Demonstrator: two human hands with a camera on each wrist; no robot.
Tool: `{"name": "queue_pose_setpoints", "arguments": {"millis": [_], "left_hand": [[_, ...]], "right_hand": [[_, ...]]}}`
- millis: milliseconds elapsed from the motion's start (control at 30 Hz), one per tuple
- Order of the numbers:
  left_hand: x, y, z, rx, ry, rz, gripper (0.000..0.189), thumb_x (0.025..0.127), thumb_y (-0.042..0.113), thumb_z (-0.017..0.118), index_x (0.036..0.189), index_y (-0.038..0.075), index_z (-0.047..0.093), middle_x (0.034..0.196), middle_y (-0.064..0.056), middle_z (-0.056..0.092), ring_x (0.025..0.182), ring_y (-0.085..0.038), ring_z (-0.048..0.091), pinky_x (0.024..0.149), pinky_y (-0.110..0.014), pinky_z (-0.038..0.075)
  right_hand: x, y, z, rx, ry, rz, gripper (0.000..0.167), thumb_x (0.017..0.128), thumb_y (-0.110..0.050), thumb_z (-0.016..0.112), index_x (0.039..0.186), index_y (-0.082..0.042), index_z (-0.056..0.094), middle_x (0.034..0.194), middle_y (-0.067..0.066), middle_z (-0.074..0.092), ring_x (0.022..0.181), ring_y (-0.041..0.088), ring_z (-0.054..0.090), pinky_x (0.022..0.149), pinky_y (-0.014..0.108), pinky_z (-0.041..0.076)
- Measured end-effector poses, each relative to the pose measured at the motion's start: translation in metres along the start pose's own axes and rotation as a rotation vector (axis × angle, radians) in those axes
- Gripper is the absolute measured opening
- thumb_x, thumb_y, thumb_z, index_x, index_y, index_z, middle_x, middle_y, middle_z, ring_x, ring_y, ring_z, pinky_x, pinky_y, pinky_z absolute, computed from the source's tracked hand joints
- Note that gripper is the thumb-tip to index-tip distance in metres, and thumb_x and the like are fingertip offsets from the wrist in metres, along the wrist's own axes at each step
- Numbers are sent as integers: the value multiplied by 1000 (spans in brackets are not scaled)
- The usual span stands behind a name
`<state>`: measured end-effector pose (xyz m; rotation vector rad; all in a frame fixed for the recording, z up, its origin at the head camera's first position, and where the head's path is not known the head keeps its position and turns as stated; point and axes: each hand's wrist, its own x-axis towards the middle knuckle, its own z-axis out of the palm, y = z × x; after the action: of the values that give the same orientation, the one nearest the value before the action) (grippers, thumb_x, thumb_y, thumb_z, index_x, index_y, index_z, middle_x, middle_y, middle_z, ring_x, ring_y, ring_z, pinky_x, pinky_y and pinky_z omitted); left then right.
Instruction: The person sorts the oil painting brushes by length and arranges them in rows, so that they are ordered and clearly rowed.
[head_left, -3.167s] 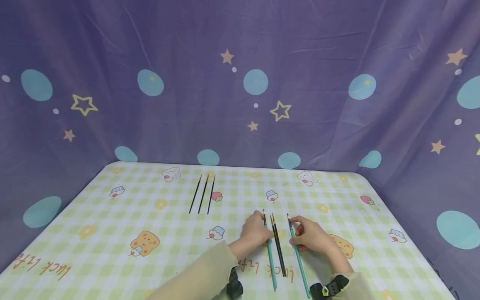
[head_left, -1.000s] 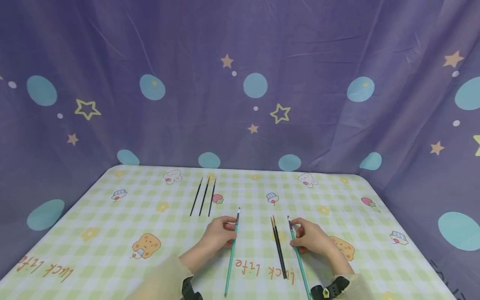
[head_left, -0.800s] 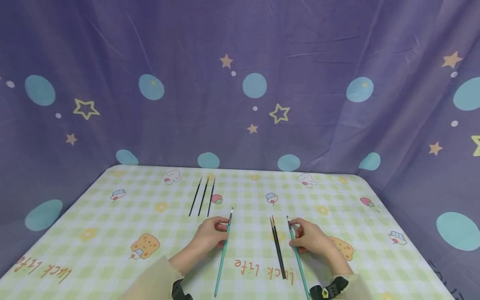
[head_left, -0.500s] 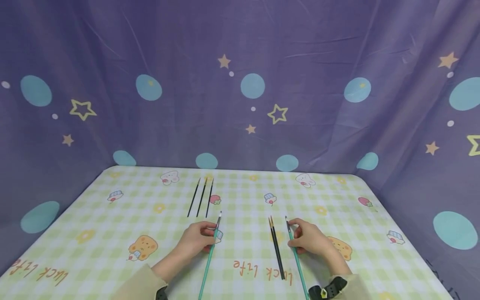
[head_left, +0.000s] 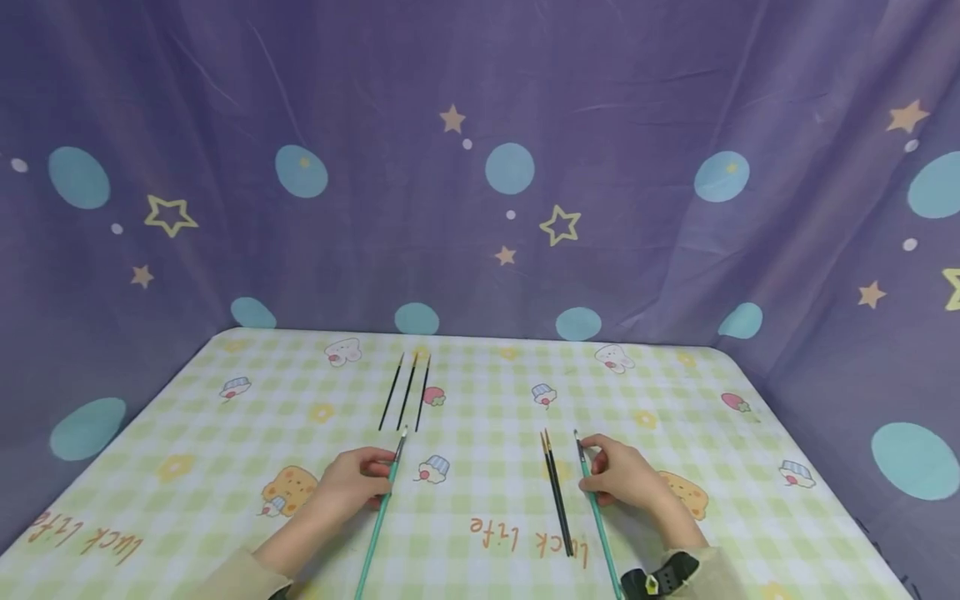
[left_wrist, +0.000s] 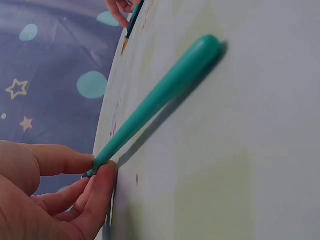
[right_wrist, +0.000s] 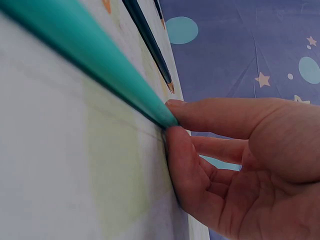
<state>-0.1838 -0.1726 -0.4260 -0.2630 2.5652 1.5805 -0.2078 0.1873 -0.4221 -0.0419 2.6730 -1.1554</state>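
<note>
Left hand pinches a teal brush; right hand pinches a second brush. Left one perhaps on the table, contact unclear. Two black brushes between hands, just beside the right. Three thin brushes beyond left hand. Curtain behind.

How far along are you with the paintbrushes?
Looks done: three thin black brushes lie spaced side by side toward the back of the table. In hand: the left grip pinches one green brush, the right grip another green brush. Probably left: letting go of those and spacing the dark pair, lying close together between them.
</note>
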Motion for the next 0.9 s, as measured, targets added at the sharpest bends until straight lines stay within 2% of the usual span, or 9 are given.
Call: {"name": "queue_pose_setpoints", "arguments": {"millis": [233,400,567,733,900], "left_hand": [[-8,-8,-21,7,19,-48,42,71,-6,61,113,-5,58,85,-9,58,64,-15,55,54,-31,52],[-13,-8,-30,22,13,-33,43,70,-5,63,113,-6,57,87,-10,58,65,-15,56,56,-32,53],[-14,-8,-33,46,14,-32,41,72,-4,63,112,-6,58,87,-10,59,63,-15,56,55,-32,52],[-15,-8,-33,58,27,-58,38,72,-4,63,110,-6,59,84,-8,59,62,-15,56,55,-30,52],[-17,-5,-30,116,60,-49,38,69,-3,63,106,-5,61,80,-7,59,59,-14,55,53,-29,51]], "right_hand": [[1,1,1,6,-4,8,56,73,-5,71,125,-6,49,76,5,51,53,15,53,49,27,48],[1,1,1,2,11,12,56,72,-5,72,123,-7,50,75,5,51,53,15,53,49,27,48],[1,1,1,-11,5,13,56,72,-6,72,124,-7,50,75,5,51,53,15,53,49,27,47],[2,1,1,-11,-5,15,57,73,-7,72,125,-7,49,76,5,51,52,15,53,49,27,46],[3,1,0,-24,-8,17,57,73,-8,72,125,-7,49,76,5,51,52,15,52,49,26,45]]}}
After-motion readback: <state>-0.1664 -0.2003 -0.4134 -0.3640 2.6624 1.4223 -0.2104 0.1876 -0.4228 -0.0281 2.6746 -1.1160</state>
